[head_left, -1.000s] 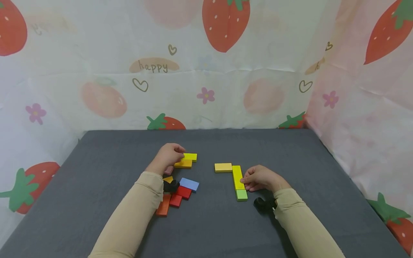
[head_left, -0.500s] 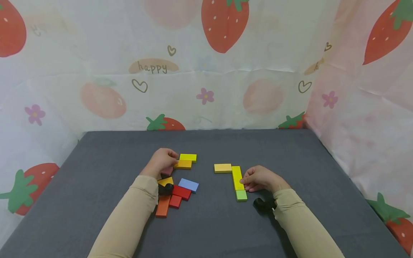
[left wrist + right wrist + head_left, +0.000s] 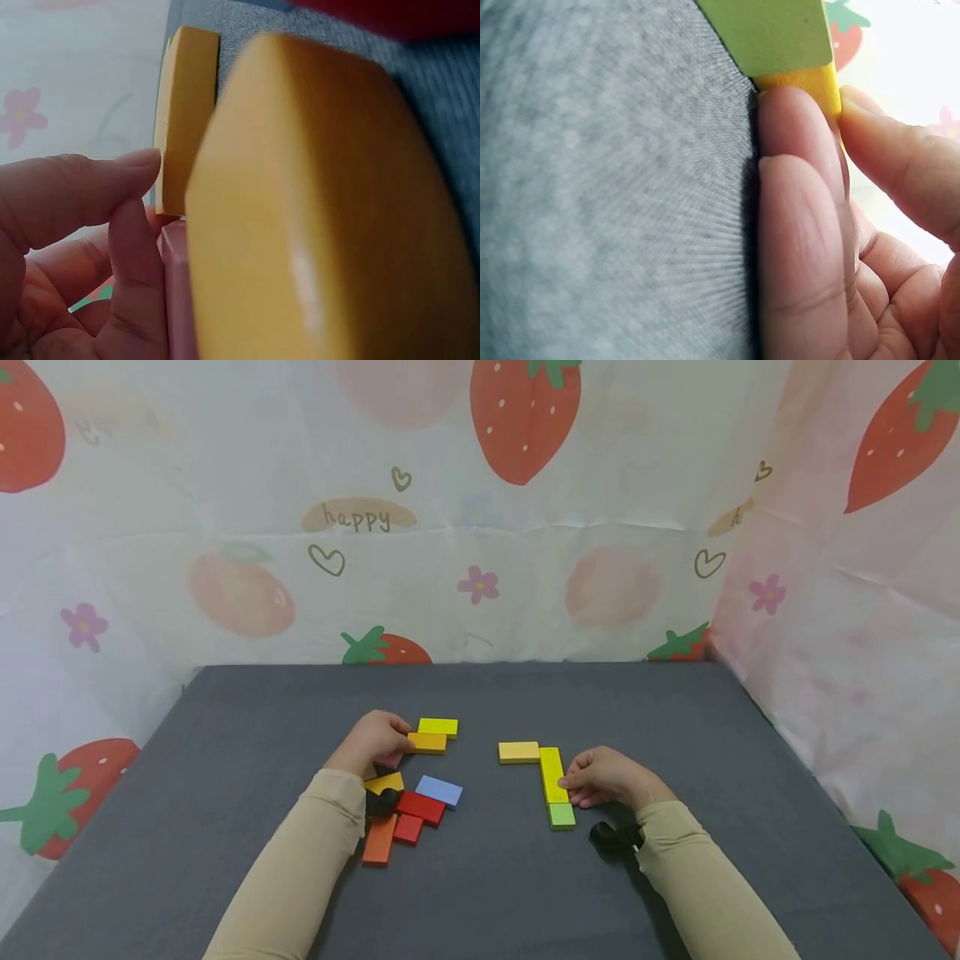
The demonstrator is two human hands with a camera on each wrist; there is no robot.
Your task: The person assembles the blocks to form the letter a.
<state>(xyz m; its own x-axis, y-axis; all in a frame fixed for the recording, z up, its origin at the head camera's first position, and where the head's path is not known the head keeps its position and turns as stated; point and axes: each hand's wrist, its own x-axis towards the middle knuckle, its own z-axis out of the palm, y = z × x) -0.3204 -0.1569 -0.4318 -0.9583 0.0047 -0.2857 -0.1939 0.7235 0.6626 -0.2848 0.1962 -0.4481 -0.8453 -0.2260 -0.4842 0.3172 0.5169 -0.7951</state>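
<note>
My left hand (image 3: 375, 737) is at the left end of an orange-yellow domino block (image 3: 428, 743), thumb on its edge and fingertips curled at its end. In the left wrist view this block (image 3: 191, 112) stands beyond the fingers, partly hidden by a large, near yellow-orange block (image 3: 322, 210). A bright yellow block (image 3: 438, 727) lies just behind it, and a mauve block (image 3: 176, 292) beside the fingers. My right hand (image 3: 611, 777) pinches the side of a long yellow block (image 3: 551, 772), thumb on top. A green block (image 3: 562, 816) adjoins its near end.
Left of centre lie a blue block (image 3: 439, 791), red blocks (image 3: 422, 807), an orange block (image 3: 378, 841) and a yellow-orange block (image 3: 386, 782) partly under the left wrist. A pale yellow block (image 3: 519, 752) touches the long yellow block's far end. Printed cloth rises behind the grey table (image 3: 480, 893).
My left hand has left the bright yellow block and come back and to the left, down to the orange-yellow one. The right hand keeps its place at the long yellow block.
</note>
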